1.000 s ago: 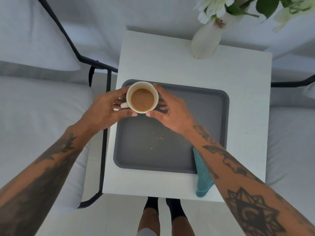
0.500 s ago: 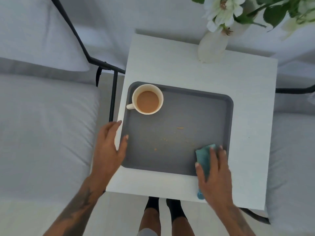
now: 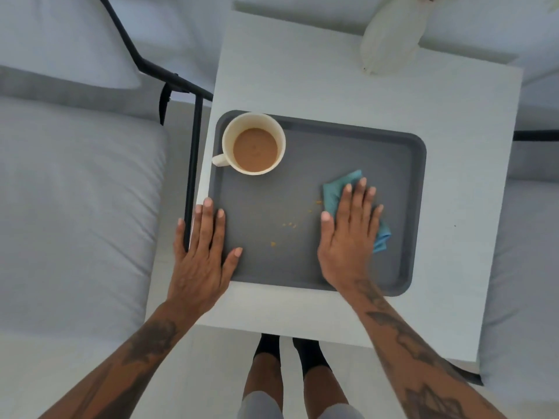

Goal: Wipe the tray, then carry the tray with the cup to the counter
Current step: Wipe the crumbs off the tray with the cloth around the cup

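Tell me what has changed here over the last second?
Both hands let go of the cream ceramic cup. The right hand took the teal cloth from the tray's near edge and pushed it further in onto the grey plastic tray. The left hand moved to the tray's left rim. Cup, crumbs and white vase stayed put.

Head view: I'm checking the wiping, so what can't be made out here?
- Blue cloth: mostly under the flat right hand.
- Grey plastic tray: near-left corner covered by the left hand.
- White vase: top cut off by the frame edge.
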